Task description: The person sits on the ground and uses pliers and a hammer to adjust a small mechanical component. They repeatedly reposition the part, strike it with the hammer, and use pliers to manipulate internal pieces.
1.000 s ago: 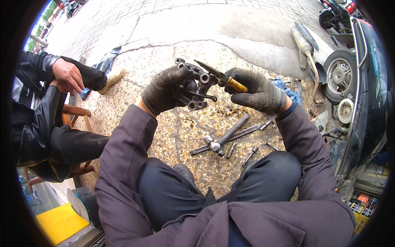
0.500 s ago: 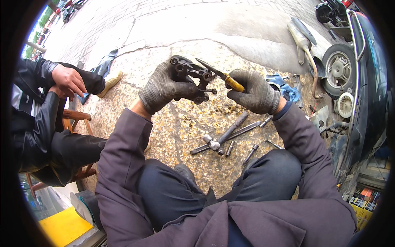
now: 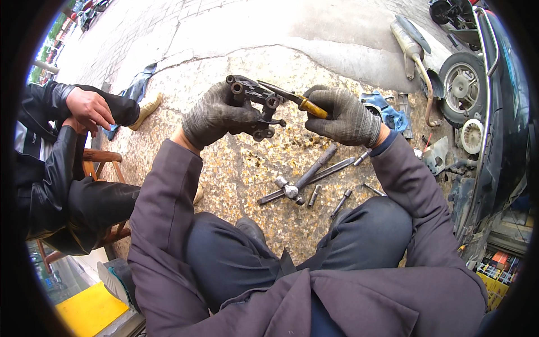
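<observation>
My left hand [image 3: 212, 117], in a dark knit glove, is closed around a dark metal bracket [image 3: 254, 96] with several round tube ends. My right hand [image 3: 341, 115], gloved alike, grips a yellow-handled tool [image 3: 314, 108] with a dark, tapering blade. Its blade points left and lies across the bracket's upper edge; whether it touches there I cannot tell. On the ground below, a ball-peen hammer [image 3: 307, 175] crosses a long metal bar [image 3: 331, 173]. Beside them lie a short socket piece [image 3: 314, 195] and a longer socket tool [image 3: 341, 203].
To the left a person [image 3: 62, 163] sits on a wooden stool [image 3: 104, 157], hands crossed. A vehicle [image 3: 502, 112] stands at the right, with a wheel [image 3: 461, 85], an exhaust muffler [image 3: 409, 40] and a blue rag [image 3: 393, 116] nearby. A yellow panel [image 3: 92, 309] is at lower left.
The blade has come farther left over the bracket, overlapping its upper edge more. Both hands keep their grip and appear slightly farther left and higher in view.
</observation>
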{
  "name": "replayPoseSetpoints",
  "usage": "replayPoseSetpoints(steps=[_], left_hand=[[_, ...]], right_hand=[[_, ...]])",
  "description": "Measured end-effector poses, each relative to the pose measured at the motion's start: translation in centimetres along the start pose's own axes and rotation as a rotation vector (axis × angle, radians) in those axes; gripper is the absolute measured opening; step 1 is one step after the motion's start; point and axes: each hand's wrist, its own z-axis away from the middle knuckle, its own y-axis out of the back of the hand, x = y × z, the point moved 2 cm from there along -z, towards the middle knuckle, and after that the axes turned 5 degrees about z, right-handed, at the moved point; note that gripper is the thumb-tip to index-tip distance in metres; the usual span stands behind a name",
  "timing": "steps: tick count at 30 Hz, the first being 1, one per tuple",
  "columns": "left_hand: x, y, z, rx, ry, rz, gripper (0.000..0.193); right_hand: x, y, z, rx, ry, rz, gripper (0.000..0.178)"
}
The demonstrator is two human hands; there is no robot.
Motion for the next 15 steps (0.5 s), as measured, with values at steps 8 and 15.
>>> replayPoseSetpoints(steps=[8, 15], left_hand=[[0.6, 0.0, 0.1, 0.089, 0.073, -0.178, 0.043], [1.4, -1.6, -0.4, 0.247, -0.106, -0.488, 0.05]], right_hand=[[0.4, -0.4, 0.6, -0.003, -0.06, 0.037, 0.021], [1.4, -0.8, 0.3, 0.062, -0.142, 0.159, 0.028]])
